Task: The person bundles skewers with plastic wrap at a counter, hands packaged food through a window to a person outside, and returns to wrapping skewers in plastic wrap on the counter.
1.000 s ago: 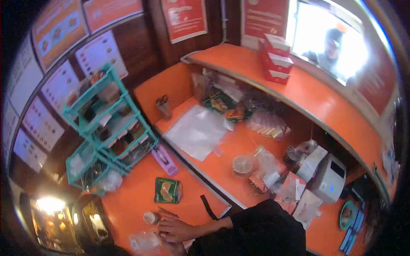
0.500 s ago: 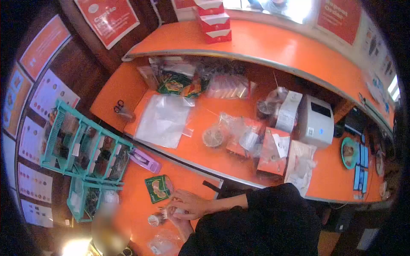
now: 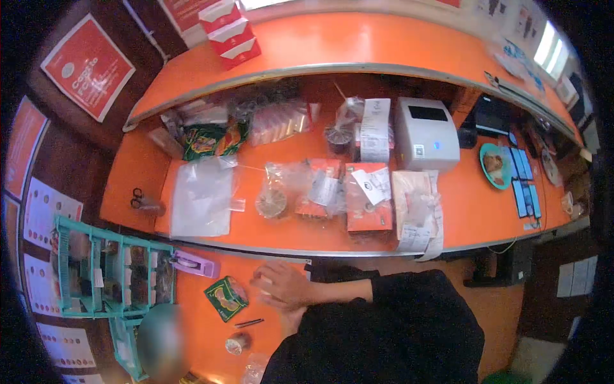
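My right hand [image 3: 281, 283] lies over my left hand [image 3: 293, 315] above the lower counter. The right fingers are curled together; a small pale thing seems to be between the hands, too blurred to name. Most of my left hand is hidden under the right one and the black sleeve. Just left of them is a green printed pouch [image 3: 226, 299], lying flat. Below the pouch rest two thin dark sticks [image 3: 249, 323]. A small lidded cup [image 3: 237, 344] stands nearer the bottom, apart from both hands. Beside it shows clear plastic wrapping [image 3: 255, 368].
A purple tape dispenser [image 3: 195, 263] sits beside a teal compartment rack [image 3: 115, 313]. The upper counter [image 3: 281, 237] bears clear plastic bags [image 3: 202, 198], a bagged cup [image 3: 271, 202], red boxes [image 3: 369, 221], a white printer [image 3: 427, 137] and a teal plate [image 3: 501, 182].
The view has swung, shifting the upper counter left. My hands have drawn away from the small cup, which now stands free. Two dark sticks now show on the counter.
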`<state>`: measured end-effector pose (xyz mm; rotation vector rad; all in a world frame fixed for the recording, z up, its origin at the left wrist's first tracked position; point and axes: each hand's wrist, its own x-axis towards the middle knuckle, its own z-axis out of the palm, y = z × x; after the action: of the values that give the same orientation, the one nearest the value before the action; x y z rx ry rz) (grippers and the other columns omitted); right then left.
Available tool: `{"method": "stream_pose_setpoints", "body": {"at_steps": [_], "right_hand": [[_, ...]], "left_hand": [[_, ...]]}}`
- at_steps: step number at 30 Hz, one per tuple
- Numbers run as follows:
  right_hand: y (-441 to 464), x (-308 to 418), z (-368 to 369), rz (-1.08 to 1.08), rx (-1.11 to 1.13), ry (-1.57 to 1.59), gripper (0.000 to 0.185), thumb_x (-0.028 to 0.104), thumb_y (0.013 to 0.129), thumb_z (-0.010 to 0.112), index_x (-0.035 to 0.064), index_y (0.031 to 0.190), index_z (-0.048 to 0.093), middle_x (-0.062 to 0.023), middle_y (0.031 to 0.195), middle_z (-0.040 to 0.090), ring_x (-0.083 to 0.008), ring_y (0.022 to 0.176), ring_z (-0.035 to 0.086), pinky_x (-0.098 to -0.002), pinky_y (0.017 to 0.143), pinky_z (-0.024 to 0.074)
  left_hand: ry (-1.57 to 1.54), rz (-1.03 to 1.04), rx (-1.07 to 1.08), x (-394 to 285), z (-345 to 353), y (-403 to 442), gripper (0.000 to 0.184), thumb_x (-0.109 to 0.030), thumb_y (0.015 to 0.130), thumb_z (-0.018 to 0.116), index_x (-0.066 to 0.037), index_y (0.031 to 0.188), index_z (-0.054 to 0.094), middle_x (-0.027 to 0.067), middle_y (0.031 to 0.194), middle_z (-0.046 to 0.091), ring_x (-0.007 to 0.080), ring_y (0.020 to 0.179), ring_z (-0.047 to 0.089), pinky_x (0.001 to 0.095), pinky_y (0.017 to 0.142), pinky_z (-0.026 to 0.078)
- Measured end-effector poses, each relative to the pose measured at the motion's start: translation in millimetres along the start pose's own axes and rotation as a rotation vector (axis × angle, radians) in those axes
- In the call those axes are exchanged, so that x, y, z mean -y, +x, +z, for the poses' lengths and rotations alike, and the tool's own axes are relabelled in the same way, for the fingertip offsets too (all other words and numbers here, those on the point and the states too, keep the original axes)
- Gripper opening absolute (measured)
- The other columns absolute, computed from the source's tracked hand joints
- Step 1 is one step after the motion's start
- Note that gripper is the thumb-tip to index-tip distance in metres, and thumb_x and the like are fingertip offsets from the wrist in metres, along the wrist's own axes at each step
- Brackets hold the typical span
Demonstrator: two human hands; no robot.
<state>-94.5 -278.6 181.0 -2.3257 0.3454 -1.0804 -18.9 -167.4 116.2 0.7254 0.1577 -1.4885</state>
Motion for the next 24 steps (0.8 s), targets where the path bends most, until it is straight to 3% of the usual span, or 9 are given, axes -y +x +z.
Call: {"method": "stream_pose_setpoints", "body": {"at_steps": [5, 11, 17, 19, 21, 23, 24], "right_hand": [[-12, -7, -13, 0.087, -0.189, -0.135, 0.042, 0.036, 0.081, 0.056, 0.0074, 0.111, 0.054, -0.0124, 0.107, 0.05, -0.0309, 0.1, 0.047, -0.0445, 0.085, 0.0376], [-24, 7, -37, -0.052, -0.173, -0.081, 0.045, 0.034, 0.076, 0.059, 0.0056, 0.111, 0.053, -0.016, 0.11, 0.049, -0.0333, 0.103, 0.047, -0.0436, 0.084, 0.037], [-37, -2, -48, 0.145, -0.25, -0.288, 0.045, 0.035, 0.078, 0.057, 0.0061, 0.111, 0.052, -0.0147, 0.112, 0.05, -0.0319, 0.109, 0.045, -0.0448, 0.085, 0.0372], [-43, -10, -33, 0.046, -0.305, -0.316, 0.042, 0.034, 0.079, 0.057, 0.0095, 0.112, 0.054, -0.0123, 0.107, 0.05, -0.0301, 0.101, 0.047, -0.0438, 0.087, 0.0342], [-43, 2, -52, 0.102, -0.276, -0.232, 0.042, 0.033, 0.078, 0.058, 0.0085, 0.112, 0.054, -0.0128, 0.107, 0.05, -0.031, 0.102, 0.046, -0.0448, 0.088, 0.0337], [-44, 0, -69, 0.155, -0.243, -0.149, 0.042, 0.032, 0.078, 0.058, 0.0075, 0.111, 0.053, -0.0133, 0.107, 0.049, -0.032, 0.103, 0.045, -0.0458, 0.088, 0.0333], [-45, -5, -75, 0.268, -0.442, -0.213, 0.044, 0.029, 0.077, 0.059, 0.006, 0.114, 0.051, -0.0153, 0.112, 0.047, -0.0342, 0.107, 0.042, -0.0474, 0.09, 0.0319]], "left_hand": [[0.015, -0.066, 0.023, 4, 10, 11, 0.047, -0.04, 0.089, 0.047, -0.007, 0.121, 0.045, 0.0097, 0.116, 0.051, 0.0246, 0.106, 0.05, 0.0404, 0.09, 0.042], [0.007, -0.135, 0.018, 7, 21, 20, 0.046, -0.039, 0.088, 0.048, -0.007, 0.121, 0.046, 0.0095, 0.116, 0.051, 0.0245, 0.105, 0.051, 0.0404, 0.09, 0.042], [0.039, -0.202, -0.028, 19, 39, 30, 0.045, -0.038, 0.088, 0.049, -0.007, 0.121, 0.046, 0.0093, 0.116, 0.052, 0.0244, 0.104, 0.052, 0.0403, 0.089, 0.042], [0.735, 0.09, 0.176, 13, 1, 45, 0.042, -0.035, 0.088, 0.052, -0.006, 0.118, 0.049, 0.0094, 0.117, 0.051, 0.0245, 0.103, 0.053, 0.0407, 0.089, 0.042], [1.419, 0.399, 0.375, 17, 19, 36, 0.039, -0.032, 0.087, 0.055, -0.006, 0.116, 0.051, 0.0095, 0.117, 0.051, 0.0245, 0.101, 0.054, 0.0411, 0.089, 0.042], [0.885, 0.285, 0.165, 24, 51, 31, 0.023, -0.026, 0.088, 0.054, -0.007, 0.099, 0.057, 0.0077, 0.102, 0.055, 0.0228, 0.092, 0.055, 0.0415, 0.086, 0.042], [0.702, 0.255, 0.096, 26, 64, 32, 0.019, -0.025, 0.088, 0.054, -0.007, 0.094, 0.059, 0.0071, 0.097, 0.057, 0.0223, 0.089, 0.056, 0.0417, 0.085, 0.042]]}}
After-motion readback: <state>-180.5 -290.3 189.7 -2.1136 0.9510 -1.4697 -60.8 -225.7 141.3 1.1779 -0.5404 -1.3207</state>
